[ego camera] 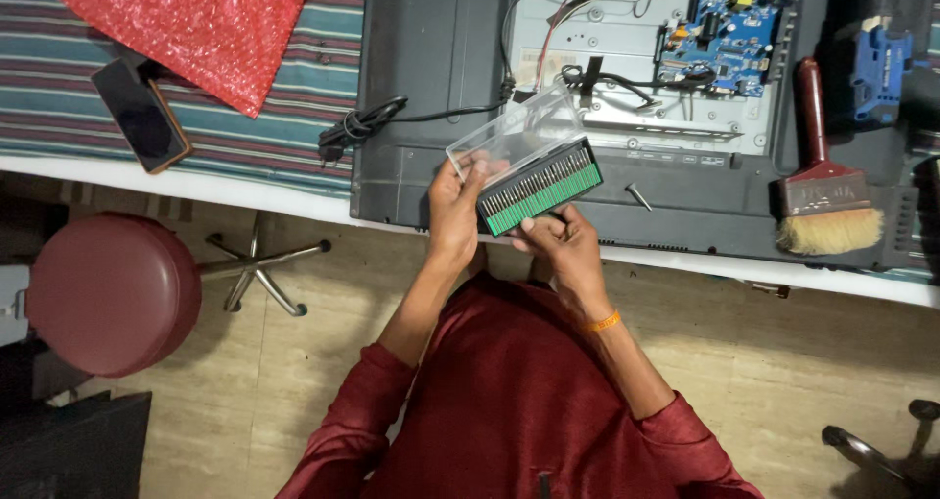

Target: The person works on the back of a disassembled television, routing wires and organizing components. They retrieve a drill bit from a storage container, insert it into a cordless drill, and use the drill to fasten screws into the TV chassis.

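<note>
- The left hand (453,210) grips the open bit case (537,188) at its 8 o'clock corner, by the clear lid (514,132).
- The right hand (560,246) pinches the green tray's 6 o'clock edge, fingers closed on it.
- The case hangs above the surface (294,117) edge, over the opened television back (431,58).
- Judged risk: tilted so, loose bits may slide out onto the floor (294,362) or the blue circuit board (720,29).

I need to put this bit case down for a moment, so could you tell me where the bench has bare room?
The striped cloth is bare between the phone and the coiled cable. The dark back panel left of the wiring is free too. It is crowded by the circuit board, and around the loose screw and brush.
</note>
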